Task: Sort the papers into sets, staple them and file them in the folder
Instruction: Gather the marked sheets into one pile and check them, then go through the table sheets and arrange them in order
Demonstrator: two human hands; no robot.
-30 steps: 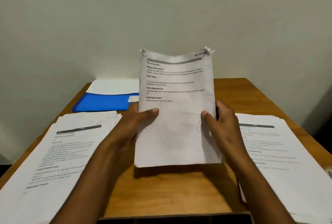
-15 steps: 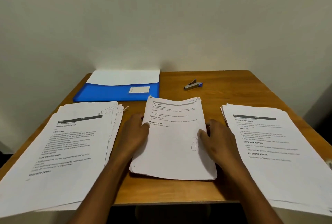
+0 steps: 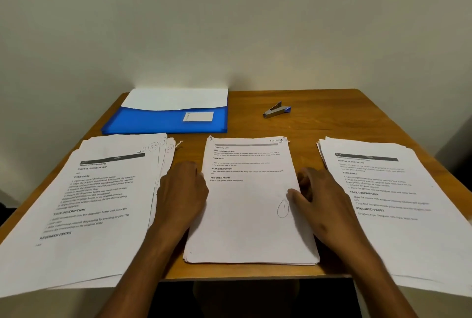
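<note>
Stapler, small, grey-and-blue metal (image 3: 276, 110), lay beyond the middle white paper stack (image 3: 251, 202), nearer the right hand (image 3: 320, 199); both hands, left hand (image 3: 182, 190) included, loosely flanked the stack, grasping nothing.

Both forearms extend forward from the lower edge of view, roughly parallel. Left hand (image 3: 182, 194): palm down, fingers loosely curled, nothing gripped. Right hand (image 3: 319, 199): palm down, thumb angled inward toward the left hand, fingers loosely bent, nothing gripped. The two hands are well apart.

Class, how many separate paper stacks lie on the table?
3: left stack, middle stack between both hands, right stack. More sheets sit in the folder.
</note>
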